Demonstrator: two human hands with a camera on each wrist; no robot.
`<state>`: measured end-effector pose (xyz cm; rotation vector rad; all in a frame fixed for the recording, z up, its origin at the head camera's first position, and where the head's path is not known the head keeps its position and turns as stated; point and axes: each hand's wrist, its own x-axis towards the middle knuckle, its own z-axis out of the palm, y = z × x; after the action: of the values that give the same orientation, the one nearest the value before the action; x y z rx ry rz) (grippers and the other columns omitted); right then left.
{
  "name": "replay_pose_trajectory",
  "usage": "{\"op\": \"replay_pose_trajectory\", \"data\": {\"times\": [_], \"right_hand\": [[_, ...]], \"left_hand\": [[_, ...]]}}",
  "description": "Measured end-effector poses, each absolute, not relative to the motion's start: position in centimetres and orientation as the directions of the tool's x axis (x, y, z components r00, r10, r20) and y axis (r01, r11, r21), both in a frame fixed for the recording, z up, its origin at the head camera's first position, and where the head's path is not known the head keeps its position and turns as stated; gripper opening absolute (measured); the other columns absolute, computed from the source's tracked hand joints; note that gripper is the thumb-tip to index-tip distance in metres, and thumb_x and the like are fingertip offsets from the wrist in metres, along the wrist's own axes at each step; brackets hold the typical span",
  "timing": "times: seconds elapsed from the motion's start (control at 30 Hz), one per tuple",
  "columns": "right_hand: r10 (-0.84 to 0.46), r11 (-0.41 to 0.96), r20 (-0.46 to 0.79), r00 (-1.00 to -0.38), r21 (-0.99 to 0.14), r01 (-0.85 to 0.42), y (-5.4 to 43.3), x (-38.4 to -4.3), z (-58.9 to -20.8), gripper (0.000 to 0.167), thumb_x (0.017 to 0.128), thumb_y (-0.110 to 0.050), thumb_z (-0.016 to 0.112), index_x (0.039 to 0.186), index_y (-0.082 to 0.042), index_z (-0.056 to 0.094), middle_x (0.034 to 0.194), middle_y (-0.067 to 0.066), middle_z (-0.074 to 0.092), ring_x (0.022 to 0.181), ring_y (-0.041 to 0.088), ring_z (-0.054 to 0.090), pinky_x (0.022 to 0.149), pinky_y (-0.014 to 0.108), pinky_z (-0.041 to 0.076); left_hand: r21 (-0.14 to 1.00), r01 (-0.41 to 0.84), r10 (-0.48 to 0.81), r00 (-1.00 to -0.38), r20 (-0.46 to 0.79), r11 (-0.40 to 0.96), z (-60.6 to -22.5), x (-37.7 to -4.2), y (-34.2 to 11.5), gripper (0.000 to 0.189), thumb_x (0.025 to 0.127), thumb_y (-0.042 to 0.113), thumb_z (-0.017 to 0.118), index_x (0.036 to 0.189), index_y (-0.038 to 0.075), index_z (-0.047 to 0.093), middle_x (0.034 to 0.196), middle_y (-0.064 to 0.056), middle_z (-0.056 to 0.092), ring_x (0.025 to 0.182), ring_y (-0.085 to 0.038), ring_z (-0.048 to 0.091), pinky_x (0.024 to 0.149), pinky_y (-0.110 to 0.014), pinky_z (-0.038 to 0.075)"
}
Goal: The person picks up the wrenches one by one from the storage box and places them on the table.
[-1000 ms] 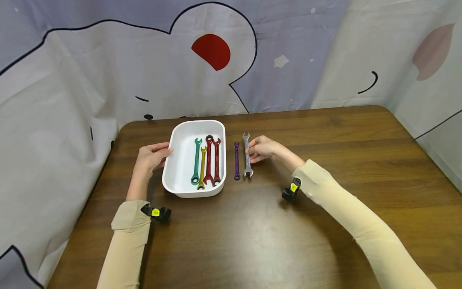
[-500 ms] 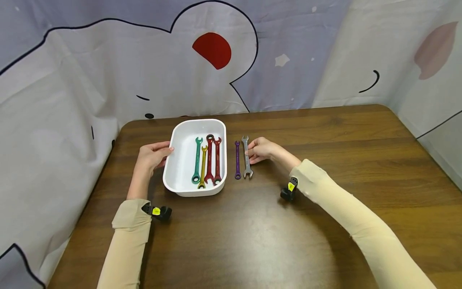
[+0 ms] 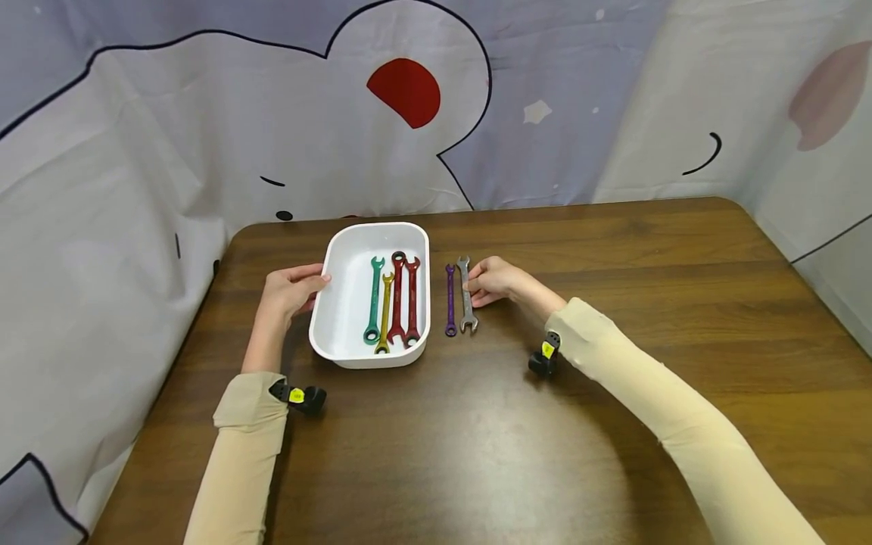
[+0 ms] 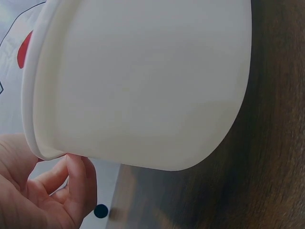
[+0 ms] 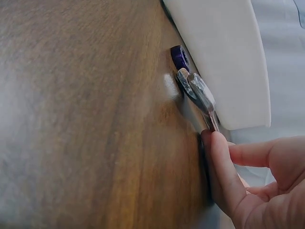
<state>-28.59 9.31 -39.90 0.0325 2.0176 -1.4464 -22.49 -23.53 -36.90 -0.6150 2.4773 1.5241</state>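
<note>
My left hand (image 3: 289, 294) grips the left rim of a white plastic tray (image 3: 334, 333), thumb over the edge and fingers curled below it, as the left wrist view shows. Inside lie a green wrench (image 3: 374, 303), a yellow wrench (image 3: 385, 314) and two red wrenches (image 3: 398, 299), side by side. Right of the tray, a purple wrench (image 3: 450, 303) lies on the table. Just beside it, my right hand (image 3: 496, 280) pinches a silver open-ended wrench (image 3: 468, 306) at the middle of its shaft. Whether that wrench touches the tabletop I cannot tell.
All of this stands on a brown wooden table (image 3: 436, 462) toward its far edge. A printed curtain (image 3: 565, 98) hangs behind it. Small black cameras (image 3: 543, 364) are strapped to both wrists.
The silver wrench's far end has shifted slightly left and nearer, so it stands closer to the purple wrench. My left hand keeps its hold on the tray.
</note>
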Motion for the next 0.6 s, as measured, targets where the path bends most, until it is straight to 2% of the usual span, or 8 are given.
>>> {"op": "replay_pose_trajectory", "data": {"times": [0.23, 0.47, 0.6], "right_hand": [[-0.317, 0.439, -0.520, -0.793, -0.822, 0.363, 9.21, -28.51, -39.42, 0.014, 0.094, 0.000, 0.054, 0.106, 0.004, 0.048, 0.076, 0.007, 0.056, 0.053, 0.009, 0.061, 0.054, 0.020, 0.054], [-0.304, 0.518, -0.530, -0.792, -0.789, 0.330, 9.23, -28.67, -39.12, 0.010, 0.093, -0.002, 0.055, 0.102, 0.003, 0.055, 0.073, 0.003, 0.060, 0.055, 0.007, 0.064, 0.054, 0.018, 0.053], [-0.297, 0.529, -0.538, -0.789, -0.780, 0.333, 9.18, -28.67, -39.10, 0.010, 0.092, -0.003, 0.055, 0.101, 0.001, 0.056, 0.073, 0.002, 0.060, 0.056, 0.007, 0.065, 0.053, 0.018, 0.053]], "left_hand": [[0.811, -0.434, -0.260, -0.898, -0.355, 0.392, -36.96, -22.57, -23.52, 0.050, 0.093, 0.029, 0.063, 0.139, 0.014, 0.053, 0.136, -0.011, 0.056, 0.099, -0.014, 0.057, 0.073, -0.018, 0.051], [0.809, -0.443, -0.265, -0.893, -0.363, 0.385, -36.91, -22.59, -23.49, 0.050, 0.093, 0.030, 0.064, 0.139, 0.015, 0.053, 0.136, -0.011, 0.055, 0.100, -0.015, 0.057, 0.079, -0.023, 0.051], [0.808, -0.442, -0.263, -0.894, -0.362, 0.390, -36.87, -22.53, -23.53, 0.050, 0.093, 0.030, 0.063, 0.139, 0.015, 0.052, 0.138, -0.011, 0.054, 0.099, -0.015, 0.057, 0.078, -0.022, 0.050]]}}
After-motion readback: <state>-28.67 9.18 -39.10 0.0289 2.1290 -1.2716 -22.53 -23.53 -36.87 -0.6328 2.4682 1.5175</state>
